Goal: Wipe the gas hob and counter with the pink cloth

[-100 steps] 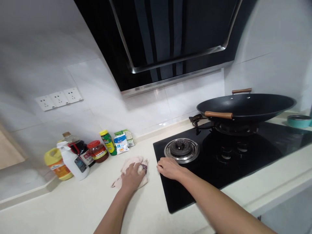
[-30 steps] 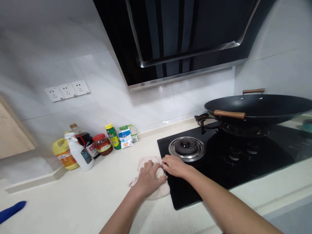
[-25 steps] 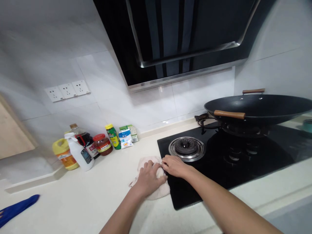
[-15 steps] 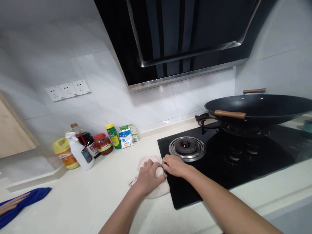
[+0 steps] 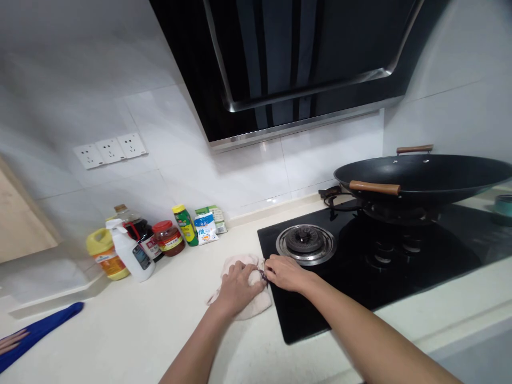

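Note:
A pale pink cloth (image 5: pixel 256 306) lies rumpled on the white countertop, against the left edge of the black gas stove (image 5: pixel 304 314). My left hand (image 5: pixel 239 288) presses on the cloth, its fingers curled over a bunched part. Beside it, at the stove's edge, my right hand (image 5: pixel 286 272) has its fingers closed in a pinch on the cloth's right side. A small dark patterned bit of the cloth shows between my hands. The fingertips of my right hand are partly hidden. Just behind my right hand is the bare left burner (image 5: pixel 306 240).
A large black wok (image 5: pixel 420 173) sits on the right burner, under the range hood (image 5: pixel 304 64). Along the wall stand a yellow jug (image 5: pixel 107 256), a white spray bottle (image 5: pixel 134 253), a red-lidded jar (image 5: pixel 168 238) and packets (image 5: pixel 206 228). At far left, another person's hand (image 5: pixel 14 340) rests on a blue cloth (image 5: pixel 48 328).
My left hand and the pink cloth have shifted slightly left, widening the gap to my right hand, which has barely moved. The other person's hand has moved left on the blue cloth.

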The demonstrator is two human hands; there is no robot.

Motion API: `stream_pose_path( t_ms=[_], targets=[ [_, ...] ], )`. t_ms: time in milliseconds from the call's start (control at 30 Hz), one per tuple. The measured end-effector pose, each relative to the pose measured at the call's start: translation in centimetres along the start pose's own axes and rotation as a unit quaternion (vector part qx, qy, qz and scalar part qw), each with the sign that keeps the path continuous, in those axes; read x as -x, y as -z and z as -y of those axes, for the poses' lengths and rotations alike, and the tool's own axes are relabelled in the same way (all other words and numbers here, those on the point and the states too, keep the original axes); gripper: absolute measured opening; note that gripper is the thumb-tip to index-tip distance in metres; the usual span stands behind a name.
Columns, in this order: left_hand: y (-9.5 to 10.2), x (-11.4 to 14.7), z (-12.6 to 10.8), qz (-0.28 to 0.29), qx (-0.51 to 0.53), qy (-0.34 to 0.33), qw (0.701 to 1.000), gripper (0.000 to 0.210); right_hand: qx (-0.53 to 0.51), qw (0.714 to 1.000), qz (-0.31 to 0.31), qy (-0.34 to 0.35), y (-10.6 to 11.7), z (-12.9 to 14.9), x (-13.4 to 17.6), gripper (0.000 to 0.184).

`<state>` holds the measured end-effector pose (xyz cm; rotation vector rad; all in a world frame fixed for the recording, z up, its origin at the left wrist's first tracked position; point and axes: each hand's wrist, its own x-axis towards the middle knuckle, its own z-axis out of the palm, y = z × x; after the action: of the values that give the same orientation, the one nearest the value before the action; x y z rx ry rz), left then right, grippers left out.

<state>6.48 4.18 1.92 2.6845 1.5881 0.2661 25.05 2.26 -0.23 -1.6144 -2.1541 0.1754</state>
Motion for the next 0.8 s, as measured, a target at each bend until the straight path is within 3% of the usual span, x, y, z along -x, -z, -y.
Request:
stream_pose_path(
  t_ms=[800],
  targets=[
    [-0.24, -0.45, 0.91, -0.015, -0.012, 0.025, 0.999, 0.044, 0.011, 1.000, 0.001, 0.006, -0.18, -0.17, 0.00, 0.026]
  ],
)
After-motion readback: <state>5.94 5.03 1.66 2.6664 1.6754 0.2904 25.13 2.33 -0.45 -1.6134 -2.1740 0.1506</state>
